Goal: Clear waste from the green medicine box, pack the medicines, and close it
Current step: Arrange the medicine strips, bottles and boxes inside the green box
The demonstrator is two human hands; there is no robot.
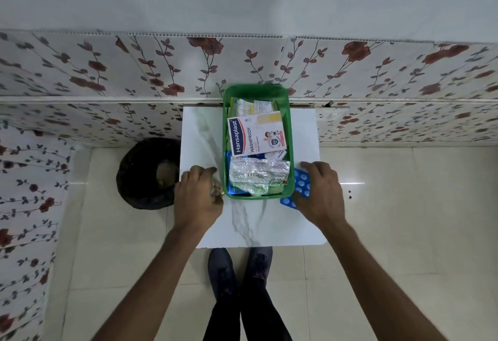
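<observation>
Clutching, left hand [198,195]: grip bunched on crumpled waste [217,189], worktop's left edge.
Green medicine box [289,135]: open, worktop's far middle.
Right hand [322,195]: fingers spread over blue blister strip [300,183]; light, stiff, slippery, so pinch its edges.

The open green medicine box [289,135] holds a Hansaplast packet [254,132] and a crumpled foil strip [257,174].

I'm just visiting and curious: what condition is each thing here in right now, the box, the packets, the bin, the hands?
Green medicine box: open, full, no lid visible.
Hansaplast packet: lying flat on top, inside.
Foil strip: crumpled, inside.
Blue pill strip: outside, under right hand.
Left hand: closed around crumpled scrap.
Black bin: open, on the floor.
</observation>
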